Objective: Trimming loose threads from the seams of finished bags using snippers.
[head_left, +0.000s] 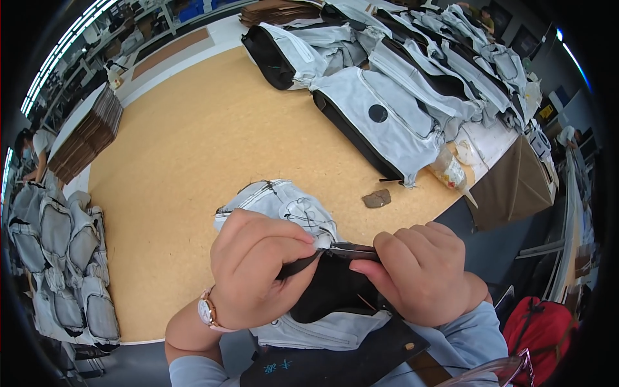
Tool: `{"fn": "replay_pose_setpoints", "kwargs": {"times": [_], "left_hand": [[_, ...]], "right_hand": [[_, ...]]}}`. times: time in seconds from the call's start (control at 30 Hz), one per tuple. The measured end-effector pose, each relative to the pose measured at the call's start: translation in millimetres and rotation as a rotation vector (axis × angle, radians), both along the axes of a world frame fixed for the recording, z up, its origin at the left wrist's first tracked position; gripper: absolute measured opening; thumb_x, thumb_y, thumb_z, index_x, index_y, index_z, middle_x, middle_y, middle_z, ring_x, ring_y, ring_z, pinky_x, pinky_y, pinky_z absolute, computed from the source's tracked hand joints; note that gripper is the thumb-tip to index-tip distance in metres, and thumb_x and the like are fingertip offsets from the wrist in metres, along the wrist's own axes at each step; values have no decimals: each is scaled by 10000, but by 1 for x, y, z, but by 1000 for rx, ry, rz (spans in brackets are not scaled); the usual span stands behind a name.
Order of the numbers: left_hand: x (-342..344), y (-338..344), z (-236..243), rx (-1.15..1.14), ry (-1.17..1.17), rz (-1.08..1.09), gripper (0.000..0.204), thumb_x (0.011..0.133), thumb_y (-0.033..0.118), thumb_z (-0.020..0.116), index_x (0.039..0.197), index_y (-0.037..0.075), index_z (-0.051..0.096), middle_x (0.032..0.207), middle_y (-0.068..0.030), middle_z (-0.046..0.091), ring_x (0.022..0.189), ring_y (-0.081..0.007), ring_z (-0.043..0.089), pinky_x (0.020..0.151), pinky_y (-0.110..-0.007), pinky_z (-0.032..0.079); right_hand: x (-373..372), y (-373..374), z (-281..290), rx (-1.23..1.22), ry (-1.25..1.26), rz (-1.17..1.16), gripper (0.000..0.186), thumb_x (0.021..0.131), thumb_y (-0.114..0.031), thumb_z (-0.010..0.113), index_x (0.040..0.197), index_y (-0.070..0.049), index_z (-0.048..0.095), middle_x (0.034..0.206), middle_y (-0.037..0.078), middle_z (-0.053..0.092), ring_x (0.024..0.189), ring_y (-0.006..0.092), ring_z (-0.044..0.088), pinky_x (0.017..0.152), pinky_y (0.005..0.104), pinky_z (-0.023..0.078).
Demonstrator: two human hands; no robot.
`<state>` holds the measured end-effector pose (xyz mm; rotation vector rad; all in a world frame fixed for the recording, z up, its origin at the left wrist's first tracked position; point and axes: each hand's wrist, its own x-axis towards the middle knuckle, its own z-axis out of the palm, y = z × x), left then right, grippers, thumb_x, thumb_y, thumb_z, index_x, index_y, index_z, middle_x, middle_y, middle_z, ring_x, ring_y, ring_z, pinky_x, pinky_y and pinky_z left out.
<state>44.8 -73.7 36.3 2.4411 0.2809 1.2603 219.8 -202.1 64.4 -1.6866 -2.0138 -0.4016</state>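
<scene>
A light grey fabric bag piece (306, 332) with a black lining (335, 290) lies at the table's near edge and over my lap. My left hand (255, 271), with a watch on its wrist, is closed and pinches the bag's edge between thumb and fingers. My right hand (422, 274) is closed around dark, slim thread snips (351, 250), the blades pointing left. Their tips meet the fabric edge right beside my left fingertips. Loose dark threads (300, 216) lie on the grey part beyond my hands. Whether the blades are apart is too small to tell.
Several grey bag pieces (380, 122) are heaped at the far right, beside a plastic bag (448, 169). A small brown scrap (376, 198) lies nearer. Brown sheets (87, 135) and more grey pieces (64, 264) are stacked at left. A red bag (538, 335) sits at lower right.
</scene>
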Motion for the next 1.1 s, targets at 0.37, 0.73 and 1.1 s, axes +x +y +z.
{"fn": "replay_pose_setpoints", "kwargs": {"times": [0.37,0.73,1.1], "left_hand": [[1,-2,1,-17,7,25,305,597,-64,770,801,85,601,840,-59,650,727,-202,584,633,-296,431],[3,-1,-1,-23,12,11,306,604,-61,783,812,84,612,837,-61,659,729,-205,592,631,-296,438],[4,3,-4,61,-3,-28,284,574,-36,772,810,48,637,844,-64,673,664,-222,581,566,-296,455]], "right_hand": [[-1,1,-2,24,-59,-4,288,748,-298,739,772,-60,579,590,-8,438,471,130,440,446,278,300],[2,3,-10,58,-56,-10,290,767,-315,718,753,-72,559,589,-3,432,481,137,451,456,291,317],[8,9,-8,-24,-88,29,301,791,-333,697,733,-102,513,612,8,447,514,168,487,492,305,357]]}}
